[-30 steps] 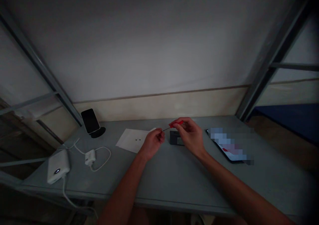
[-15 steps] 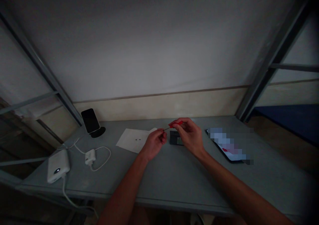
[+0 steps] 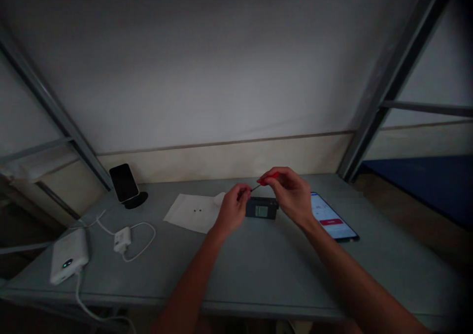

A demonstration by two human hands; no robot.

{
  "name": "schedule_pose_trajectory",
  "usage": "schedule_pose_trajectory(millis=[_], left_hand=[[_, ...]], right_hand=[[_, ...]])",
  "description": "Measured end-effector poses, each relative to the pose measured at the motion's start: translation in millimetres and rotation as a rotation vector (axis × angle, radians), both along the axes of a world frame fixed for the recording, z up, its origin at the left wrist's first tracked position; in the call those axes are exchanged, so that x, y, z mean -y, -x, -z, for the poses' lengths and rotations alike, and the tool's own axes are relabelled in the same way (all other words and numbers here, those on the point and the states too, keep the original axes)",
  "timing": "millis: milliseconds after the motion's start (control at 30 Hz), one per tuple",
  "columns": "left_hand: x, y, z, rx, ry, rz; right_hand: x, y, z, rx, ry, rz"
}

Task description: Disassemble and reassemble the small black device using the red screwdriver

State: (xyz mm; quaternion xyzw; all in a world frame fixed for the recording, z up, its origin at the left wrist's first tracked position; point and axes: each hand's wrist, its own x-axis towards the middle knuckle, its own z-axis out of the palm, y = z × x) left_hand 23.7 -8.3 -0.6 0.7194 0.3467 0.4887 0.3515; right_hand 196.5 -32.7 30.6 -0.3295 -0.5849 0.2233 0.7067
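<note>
My right hand [image 3: 293, 193] is closed around the red handle of a screwdriver [image 3: 269, 179], whose thin shaft slants down to the left. At the shaft's tip, the fingers of my left hand [image 3: 234, 206] are pinched together; whatever lies between them is too small to make out. Below both hands a dark box-shaped device [image 3: 261, 208] with a pale label rests on the desk, its top edge lined with small slots or terminals. To the left of my left hand lies a white sheet of paper [image 3: 185, 218] with two tiny dark pieces [image 3: 197, 210], possibly screws, on it.
A phone with a lit screen [image 3: 330, 216] lies right of my right hand. At the left are a dark phone on a stand [image 3: 123, 182], a white charger [image 3: 122, 239] with its cable, and a white power bank [image 3: 69, 256]. Metal posts [image 3: 391, 83] flank the grey desk [image 3: 258, 270].
The view has shifted slightly to the right. My right hand and the screwdriver have drawn a little away from the device, so more of its front shows. My left hand stays pinched at the tip.
</note>
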Motion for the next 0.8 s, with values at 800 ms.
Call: schedule_pose_trajectory(millis=[800], left_hand=[[0,-45,-0.7,-0.576,-0.343,0.053]], right_hand=[[-13,-44,14.3,0.226,0.182,-0.038]])
